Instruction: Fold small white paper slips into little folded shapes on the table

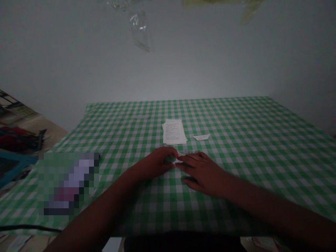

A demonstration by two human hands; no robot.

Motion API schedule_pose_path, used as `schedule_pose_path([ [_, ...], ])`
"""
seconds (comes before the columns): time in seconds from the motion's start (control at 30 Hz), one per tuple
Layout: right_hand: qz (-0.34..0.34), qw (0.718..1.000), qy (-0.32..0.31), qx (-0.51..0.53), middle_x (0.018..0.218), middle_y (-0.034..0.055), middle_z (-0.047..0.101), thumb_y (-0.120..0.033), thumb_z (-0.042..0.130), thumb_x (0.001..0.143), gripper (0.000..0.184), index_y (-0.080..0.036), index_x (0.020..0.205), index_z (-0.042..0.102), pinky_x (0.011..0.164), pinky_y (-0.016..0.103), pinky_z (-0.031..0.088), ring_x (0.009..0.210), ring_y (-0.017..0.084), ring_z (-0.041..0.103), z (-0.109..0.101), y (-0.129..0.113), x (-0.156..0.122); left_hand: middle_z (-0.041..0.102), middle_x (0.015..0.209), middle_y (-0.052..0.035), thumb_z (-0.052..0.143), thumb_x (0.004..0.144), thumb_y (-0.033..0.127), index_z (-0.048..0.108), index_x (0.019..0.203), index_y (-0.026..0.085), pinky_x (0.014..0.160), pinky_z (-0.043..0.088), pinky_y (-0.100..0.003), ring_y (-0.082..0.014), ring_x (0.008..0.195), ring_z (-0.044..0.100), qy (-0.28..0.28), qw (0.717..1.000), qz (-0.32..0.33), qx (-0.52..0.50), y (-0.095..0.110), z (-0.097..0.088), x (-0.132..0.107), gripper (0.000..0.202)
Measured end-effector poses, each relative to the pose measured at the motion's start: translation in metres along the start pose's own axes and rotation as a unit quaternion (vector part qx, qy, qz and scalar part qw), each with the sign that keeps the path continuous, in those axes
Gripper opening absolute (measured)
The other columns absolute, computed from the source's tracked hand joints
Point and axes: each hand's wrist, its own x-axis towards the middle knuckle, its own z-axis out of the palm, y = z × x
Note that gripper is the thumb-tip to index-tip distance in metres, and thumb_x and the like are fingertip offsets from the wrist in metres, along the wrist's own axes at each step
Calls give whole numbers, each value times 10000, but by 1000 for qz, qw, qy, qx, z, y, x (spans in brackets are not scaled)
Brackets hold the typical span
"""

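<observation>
Two hands are present, the left hand (156,163) and the right hand (202,174), and they are together at the middle of the table. Their fingertips meet on one small piece of white paper (179,159), which sits between them. The fingers hide most of it, so its shape cannot be made out, and the dim light leaves the firmness of the grip unclear.

One stack of printed sheets (174,132) lies just ahead of the hands, and one white paper slip (201,137) lies to its right, near but apart from it. Both rest on a green-and-white checked tablecloth (265,140). The text on the sheets is too small to read.

At the table's left side, one pixelated patch (68,183) hides whatever lies there. One black cable (26,228) runs along the near edge and is cut off by the frame. One piece of clear plastic (138,29) hangs on the wall (168,70).
</observation>
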Motion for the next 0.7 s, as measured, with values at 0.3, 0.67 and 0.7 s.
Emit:
schedule_pose_path([
  [0.3, 56, 997, 20, -57, 1516, 79, 399, -467, 544, 917, 475, -316, 1368, 533, 1061, 598, 311, 1364, 388, 328, -2, -1, -8, 589, 1195, -31, 617, 826, 170, 552, 1118, 259, 1022, 410, -402, -211, 1115, 533, 2, 1000, 1, 22, -1, 2, 0, 312],
  [0.67, 117, 989, 24, -93, 1525, 96, 382, -407, 602, 892, 402, -304, 1280, 611, 1004, 641, 361, 1373, 433, 310, -12, 8, -16, 591, 1185, -20, 606, 836, 204, 551, 1109, 261, 1003, 421, -392, -209, 1080, 540, -16, 999, -19, 29, 5, -2, 2, 284],
  [0.7, 119, 988, 25, -96, 1524, 99, 383, -399, 606, 890, 395, -300, 1271, 618, 1001, 643, 363, 1373, 434, 311, -12, 10, -17, 591, 1184, -21, 609, 836, 213, 552, 1110, 261, 1002, 421, -396, -212, 1077, 541, -18, 999, -21, 29, 5, -2, 2, 284],
])
